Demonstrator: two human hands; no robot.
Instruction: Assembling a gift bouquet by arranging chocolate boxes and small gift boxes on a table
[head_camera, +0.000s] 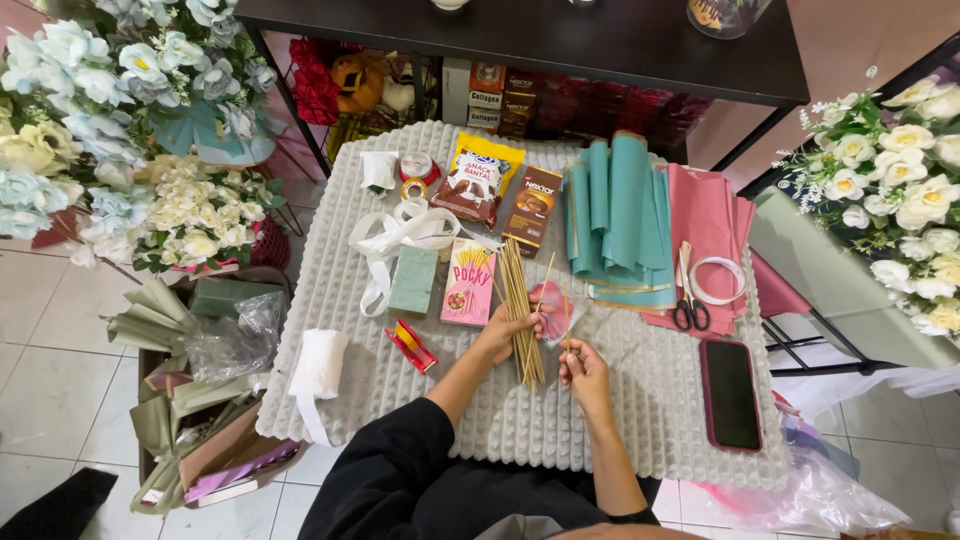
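Skewer-mounting step: left hand (503, 330) closed around small pink packet (551, 305), beside bamboo skewer bundle (521, 308) on grey mat (620, 400); right hand (583, 368) pinches single skewer (569, 322). Next likely needs steady alignment.

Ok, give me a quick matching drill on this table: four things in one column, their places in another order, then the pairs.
Things:
1. scissors
2. phone
3. bundle of wooden skewers
4. green foam block

Places:
A. left of the pink snack box
B. on the pink paper sheets
C. by the left hand
D. flat at the mat's right edge

Pairs: 1-B, 2-D, 3-C, 4-A
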